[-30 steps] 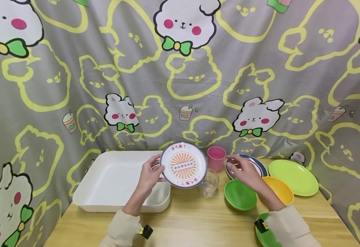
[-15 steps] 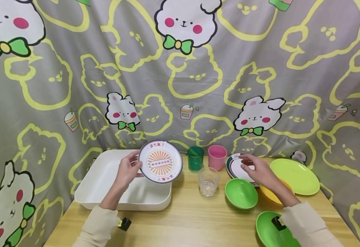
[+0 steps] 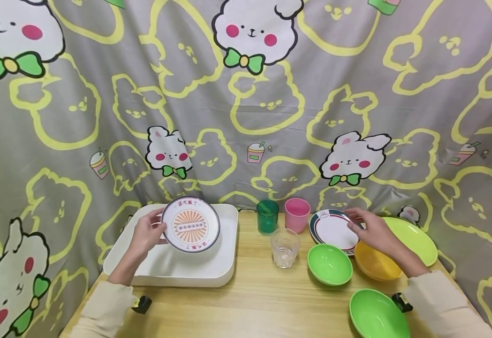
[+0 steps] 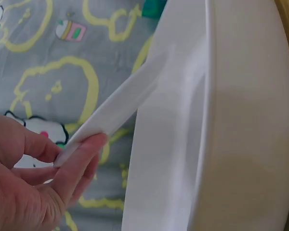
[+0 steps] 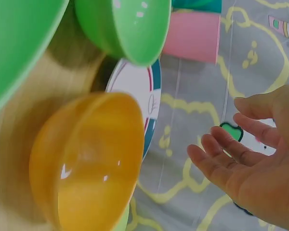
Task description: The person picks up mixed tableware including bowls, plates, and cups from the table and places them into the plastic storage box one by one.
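Note:
My left hand (image 3: 147, 231) pinches the left rim of a white plate (image 3: 191, 224) with a blue edge, red characters and an orange ray pattern. The plate is tilted above the white basin (image 3: 227, 277); the left wrist view shows thumb and fingers on the rim of the plate (image 4: 118, 103). On the other side, my right hand (image 3: 374, 230) hovers over the right edge of a teal-and-red rimmed plate (image 3: 334, 232). In the right wrist view that hand (image 5: 260, 159) has loosely bent fingers and holds nothing, apart from the orange bowl (image 5: 94, 159).
A dark green cup (image 3: 267, 217), a pink cup (image 3: 297, 216) and a clear glass (image 3: 285, 249) stand mid-table. One green bowl (image 3: 330, 265) is beside the orange bowl; another green bowl (image 3: 378, 315) sits nearer. A lime oval plate (image 3: 414, 239) lies back right. A patterned curtain (image 3: 212, 108) hangs behind.
My left hand has carried the white plate leftward from mid-table to over the basin, uncovering the dark green cup. My right hand has drifted right, away from the pink cup.

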Motion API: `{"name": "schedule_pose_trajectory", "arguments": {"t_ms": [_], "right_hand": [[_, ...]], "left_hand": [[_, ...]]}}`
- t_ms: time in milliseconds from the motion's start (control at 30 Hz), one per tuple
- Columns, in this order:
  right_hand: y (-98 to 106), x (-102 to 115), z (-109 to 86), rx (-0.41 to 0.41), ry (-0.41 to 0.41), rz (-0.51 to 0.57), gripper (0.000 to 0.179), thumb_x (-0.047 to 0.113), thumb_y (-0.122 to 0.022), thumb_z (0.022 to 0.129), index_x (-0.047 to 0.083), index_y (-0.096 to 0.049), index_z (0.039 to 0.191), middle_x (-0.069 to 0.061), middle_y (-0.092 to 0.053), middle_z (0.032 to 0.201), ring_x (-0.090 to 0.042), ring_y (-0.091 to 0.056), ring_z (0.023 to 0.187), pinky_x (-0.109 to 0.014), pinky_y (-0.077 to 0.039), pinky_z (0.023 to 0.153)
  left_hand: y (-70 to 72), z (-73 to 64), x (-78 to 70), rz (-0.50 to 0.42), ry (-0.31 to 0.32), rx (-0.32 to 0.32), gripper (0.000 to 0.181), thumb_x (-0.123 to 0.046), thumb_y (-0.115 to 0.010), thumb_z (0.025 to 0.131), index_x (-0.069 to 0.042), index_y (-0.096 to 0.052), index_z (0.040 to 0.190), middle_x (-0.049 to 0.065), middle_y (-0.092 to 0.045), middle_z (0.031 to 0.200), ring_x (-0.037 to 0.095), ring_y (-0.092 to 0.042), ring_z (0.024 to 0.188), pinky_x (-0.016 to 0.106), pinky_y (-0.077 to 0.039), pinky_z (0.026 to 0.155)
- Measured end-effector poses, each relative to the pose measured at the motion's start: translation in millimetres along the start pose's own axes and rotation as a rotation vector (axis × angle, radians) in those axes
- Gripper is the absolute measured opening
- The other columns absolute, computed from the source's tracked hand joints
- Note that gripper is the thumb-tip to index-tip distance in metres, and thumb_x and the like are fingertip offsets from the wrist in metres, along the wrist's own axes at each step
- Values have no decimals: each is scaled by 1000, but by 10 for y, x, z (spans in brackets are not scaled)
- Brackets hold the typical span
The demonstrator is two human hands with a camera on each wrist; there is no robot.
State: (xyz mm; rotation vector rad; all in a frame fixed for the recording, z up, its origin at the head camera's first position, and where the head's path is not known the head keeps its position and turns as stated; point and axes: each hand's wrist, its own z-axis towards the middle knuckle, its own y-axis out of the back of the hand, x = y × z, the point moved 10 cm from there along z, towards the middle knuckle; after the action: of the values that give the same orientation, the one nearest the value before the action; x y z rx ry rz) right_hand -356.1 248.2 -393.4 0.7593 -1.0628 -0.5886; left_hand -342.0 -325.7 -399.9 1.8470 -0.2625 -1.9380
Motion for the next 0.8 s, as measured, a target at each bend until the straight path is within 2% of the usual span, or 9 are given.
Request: {"name": "schedule_pose_trajectory", "arguments": {"t_ms": [200, 367, 600, 800], "right_hand": [[148, -256, -58, 5, -35, -43, 35, 5, -64, 99, -10, -57, 131, -35, -64, 119, -53, -63, 107, -66, -54, 88], [271, -502, -101, -3, -64, -91, 36, 4, -66, 98, -12, -56, 129, -38, -62, 120, -55, -62, 106, -68, -53, 87], [322, -725, -167, 17, -45, -102, 36, 0, -67, 95, -13, -57, 127, -39, -61, 118, -59, -61, 103, -68, -54, 83], [383, -977, -224, 5, -51, -133, 39, 0, -67, 95, -15, -54, 129, -42, -58, 118, -61, -59, 103, -70, -52, 82]], "left_hand": [[147, 22, 151, 57, 20, 16, 53, 8, -46, 96, 17, -38, 147, 40, -53, 122, 27, -64, 90, 37, -64, 58], [243, 101, 285, 92, 32, 23, 54, 8, -45, 93, 18, -37, 146, 43, -54, 120, 23, -65, 81, 37, -64, 56], [410, 203, 506, 162, 100, -6, 57, 7, -42, 89, 19, -39, 144, 42, -53, 119, 18, -62, 73, 36, -63, 54], [457, 233, 674, 153, 141, 1, 58, 9, -40, 86, 21, -38, 143, 40, -53, 113, 17, -61, 70, 35, -62, 52]]}}
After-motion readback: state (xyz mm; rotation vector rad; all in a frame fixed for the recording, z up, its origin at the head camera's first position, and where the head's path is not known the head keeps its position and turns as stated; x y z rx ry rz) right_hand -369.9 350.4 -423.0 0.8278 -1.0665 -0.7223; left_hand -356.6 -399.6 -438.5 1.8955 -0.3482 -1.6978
